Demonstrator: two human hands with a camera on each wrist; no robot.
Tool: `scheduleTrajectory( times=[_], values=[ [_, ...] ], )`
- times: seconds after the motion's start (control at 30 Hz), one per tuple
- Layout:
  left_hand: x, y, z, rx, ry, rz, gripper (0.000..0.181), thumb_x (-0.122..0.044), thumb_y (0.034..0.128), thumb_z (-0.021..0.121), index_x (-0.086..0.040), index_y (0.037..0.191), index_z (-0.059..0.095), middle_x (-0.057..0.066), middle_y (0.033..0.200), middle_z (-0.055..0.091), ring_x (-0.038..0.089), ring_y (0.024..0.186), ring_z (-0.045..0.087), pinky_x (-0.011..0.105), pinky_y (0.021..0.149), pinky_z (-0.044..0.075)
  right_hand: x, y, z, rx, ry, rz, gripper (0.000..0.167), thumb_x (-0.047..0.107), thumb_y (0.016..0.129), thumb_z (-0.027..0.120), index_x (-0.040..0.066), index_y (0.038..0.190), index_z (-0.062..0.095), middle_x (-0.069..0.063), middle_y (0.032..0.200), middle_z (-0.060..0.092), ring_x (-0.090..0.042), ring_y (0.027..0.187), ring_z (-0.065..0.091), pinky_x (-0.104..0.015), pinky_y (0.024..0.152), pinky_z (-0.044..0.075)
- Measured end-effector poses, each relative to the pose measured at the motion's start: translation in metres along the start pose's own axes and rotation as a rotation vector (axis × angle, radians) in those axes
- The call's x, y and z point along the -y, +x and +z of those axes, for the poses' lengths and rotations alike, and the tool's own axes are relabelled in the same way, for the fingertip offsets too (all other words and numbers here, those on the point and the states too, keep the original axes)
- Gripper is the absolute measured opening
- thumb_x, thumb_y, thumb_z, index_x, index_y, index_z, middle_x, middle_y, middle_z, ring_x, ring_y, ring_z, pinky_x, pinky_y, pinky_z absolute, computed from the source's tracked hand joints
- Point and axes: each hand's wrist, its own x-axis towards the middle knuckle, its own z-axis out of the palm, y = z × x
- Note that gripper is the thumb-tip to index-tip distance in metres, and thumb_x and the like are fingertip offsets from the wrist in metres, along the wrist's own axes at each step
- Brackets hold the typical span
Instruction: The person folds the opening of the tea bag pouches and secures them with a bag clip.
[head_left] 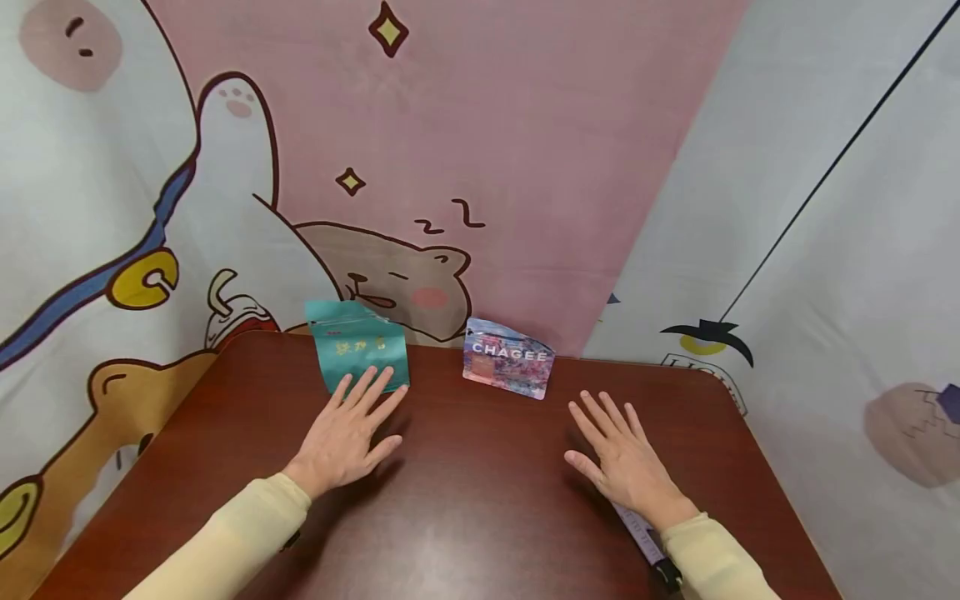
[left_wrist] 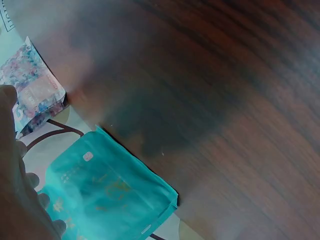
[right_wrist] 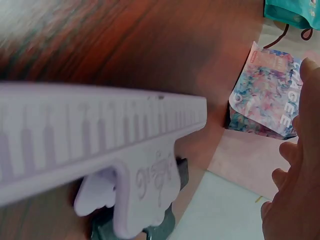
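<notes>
Teal pouch (head_left: 360,333) with gold characters stands at the far left part of the table, close to the far edge and tilted a little, its top edge uneven. The left hand (head_left: 345,437) is on its near side, palm down, fingers straight and spread; the fingertips overlap the pouch's lower part in the head view, and whether they touch it cannot be told.

To the right of the teal pouch, a little apart from it, is a pink and blue pouch (head_left: 510,371) lettered CHAGEE, also by the far edge, its top sloping down to the right. It sits between the two hands and farther off than both. The right hand (head_left: 626,462) is nearer and to its right, likewise flat with fingers extended and apart, holding nothing.

Below the right hand and wrist lies a pale purple strip (head_left: 641,533) with a piano-key pattern, and a black part (head_left: 667,575) shows at its near end.

Both arms wear pale yellow sleeves (head_left: 232,533). The reddish-brown wooden table (head_left: 465,500) has a shine in its near middle. Beyond it hangs a pink and white cloth (head_left: 540,167) with cartoon animals, among them a sleeping bear (head_left: 405,283) behind the pouches.
</notes>
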Motion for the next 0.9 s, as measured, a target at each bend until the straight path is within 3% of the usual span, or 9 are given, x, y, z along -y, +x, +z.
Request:
scheduleTrajectory(
  times=[0.3,0.63,0.9],
  values=[
    [-0.002,0.002,-0.007,-0.007,0.021,0.021,0.073,-0.055,0.1014,0.056,-0.018,0.161,0.037,0.012,0.171,0.021,0.036,0.157,0.02,0.057,0.124,0.013,0.008,0.002,-0.002,0.001,0.047,0.016,0.076,0.051,0.101,0.059,0.014,0.162,0.034,-0.013,0.169,0.026,-0.039,0.157,0.018,-0.058,0.124,0.006],
    [-0.003,0.003,-0.011,-0.042,0.024,0.046,0.07,-0.051,0.1019,0.057,-0.016,0.16,0.039,0.013,0.17,0.024,0.035,0.156,0.024,0.056,0.124,0.015,0.02,0.005,-0.005,-0.007,0.106,0.014,0.077,0.05,0.101,0.061,0.014,0.163,0.032,-0.012,0.169,0.027,-0.037,0.156,0.02,-0.061,0.123,0.012],
    [-0.004,0.004,-0.015,-0.022,0.014,0.053,0.068,-0.05,0.1034,0.054,-0.015,0.16,0.039,0.014,0.169,0.025,0.034,0.156,0.024,0.055,0.125,0.015,0.031,0.009,-0.003,-0.015,0.153,0.022,0.076,0.049,0.102,0.06,0.013,0.163,0.032,-0.011,0.169,0.026,-0.037,0.156,0.021,-0.064,0.12,0.017]
  ],
)
